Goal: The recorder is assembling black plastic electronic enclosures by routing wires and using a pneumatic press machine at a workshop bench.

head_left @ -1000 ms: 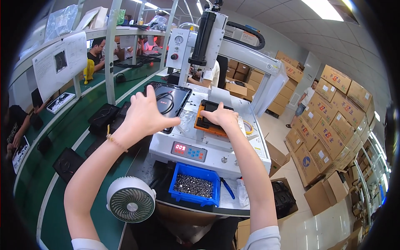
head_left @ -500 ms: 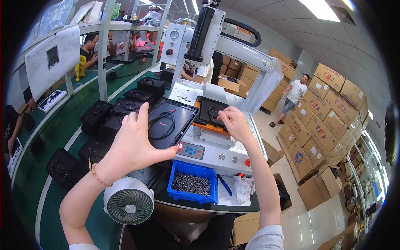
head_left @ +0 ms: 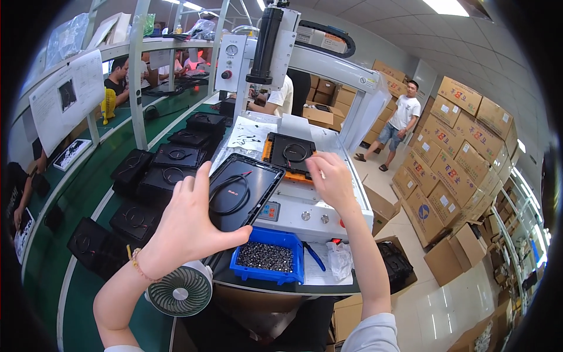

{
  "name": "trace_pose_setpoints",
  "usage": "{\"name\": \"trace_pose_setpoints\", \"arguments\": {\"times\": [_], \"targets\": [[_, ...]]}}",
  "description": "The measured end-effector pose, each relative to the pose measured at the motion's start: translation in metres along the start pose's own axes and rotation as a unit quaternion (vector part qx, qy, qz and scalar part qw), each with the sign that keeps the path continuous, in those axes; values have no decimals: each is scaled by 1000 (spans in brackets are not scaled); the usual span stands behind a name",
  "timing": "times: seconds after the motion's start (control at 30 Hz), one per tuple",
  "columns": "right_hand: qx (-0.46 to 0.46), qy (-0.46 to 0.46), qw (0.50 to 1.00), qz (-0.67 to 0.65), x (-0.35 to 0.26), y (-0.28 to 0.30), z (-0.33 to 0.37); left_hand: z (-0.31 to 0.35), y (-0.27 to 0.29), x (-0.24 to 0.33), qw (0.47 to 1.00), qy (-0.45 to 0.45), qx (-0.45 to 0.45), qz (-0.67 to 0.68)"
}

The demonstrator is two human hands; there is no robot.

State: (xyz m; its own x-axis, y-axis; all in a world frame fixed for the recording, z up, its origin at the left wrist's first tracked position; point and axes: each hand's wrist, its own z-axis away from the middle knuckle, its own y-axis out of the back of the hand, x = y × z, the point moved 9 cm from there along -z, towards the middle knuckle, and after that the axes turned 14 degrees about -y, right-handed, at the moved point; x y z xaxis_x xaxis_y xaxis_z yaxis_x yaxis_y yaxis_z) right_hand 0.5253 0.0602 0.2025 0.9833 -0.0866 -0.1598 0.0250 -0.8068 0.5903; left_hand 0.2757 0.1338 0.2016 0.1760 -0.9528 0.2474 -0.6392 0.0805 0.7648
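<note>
My left hand (head_left: pixel 190 226) grips a flat black panel (head_left: pixel 246 190) with a looped cable on it, holding it tilted above the left side of a white machine (head_left: pixel 305 205). My right hand (head_left: pixel 331 179) rests on the right edge of a second black panel (head_left: pixel 291 154) seated in an orange fixture (head_left: pixel 267 151) on the machine's bed. Its fingers touch that panel; I cannot see whether they grasp it. A black cylinder head (head_left: pixel 267 44) hangs from the machine's gantry above the fixture.
A blue bin of small dark screws (head_left: pixel 267 258) sits at the near edge, beside a small round fan (head_left: pixel 179 290). Several black panels (head_left: pixel 170 161) lie along a green conveyor (head_left: pixel 76 246) on my left. Other people sit behind the shelf frame; one person stands by stacked cardboard boxes (head_left: pixel 463 135).
My left hand lifted the black panel off the machine bed and drew it left toward me. My right hand stayed on the panel in the orange fixture.
</note>
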Motion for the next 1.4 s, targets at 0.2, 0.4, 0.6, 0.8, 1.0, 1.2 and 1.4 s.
{"name": "trace_pose_setpoints", "arguments": {"times": [0.2,0.4,0.6,0.8,1.0,1.2,1.4], "targets": [[86,-198,976,38,72,72,101,27,11,9,999,-3,14,29],[82,-207,975,22,95,74,173,39,-10,24,998,-25,-30,58],[93,-171,980,47,82,74,175,43,-35,46,990,-54,-80,103],[94,-210,973,3,66,65,169,57,-35,54,990,-55,-92,94],[-215,-384,694,-570,-2,-10,188,65,-64,68,984,-64,-108,130],[-284,-436,577,-630,-29,-37,209,85,-81,66,986,-62,-117,101],[-283,-453,489,-690,-26,-25,220,118,-139,4,709,244,-10,661]]}}
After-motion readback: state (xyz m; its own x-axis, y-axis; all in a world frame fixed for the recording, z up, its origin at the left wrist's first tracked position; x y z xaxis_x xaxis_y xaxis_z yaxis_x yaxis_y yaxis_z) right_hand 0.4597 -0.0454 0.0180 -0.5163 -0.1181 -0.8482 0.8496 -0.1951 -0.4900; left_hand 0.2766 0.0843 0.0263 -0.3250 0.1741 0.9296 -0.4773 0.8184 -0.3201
